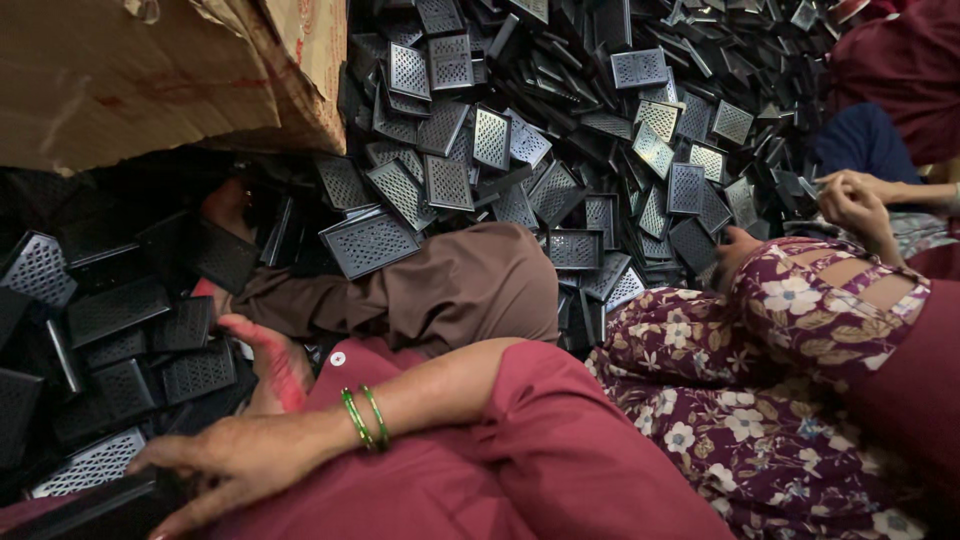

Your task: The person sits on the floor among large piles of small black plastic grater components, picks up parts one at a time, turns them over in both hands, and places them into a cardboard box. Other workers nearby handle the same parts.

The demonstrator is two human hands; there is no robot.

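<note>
I see a heap of perforated plates (560,150) filling the far middle and right. A cardboard box (150,70) sits far left, overhanging more plates (110,330) at the left. My hand (235,465) rests near left, on a flat tray (90,505) at the near edge. Another person's hand (850,200) is at the far right, beside the heap.

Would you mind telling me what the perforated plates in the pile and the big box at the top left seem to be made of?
The perforated plates look like thin sheet metal, dark grey with a dull sheen: light glints off the flat punched faces. The box looks like brown corrugated cardboard, matte, creased and torn at its edge.
</note>
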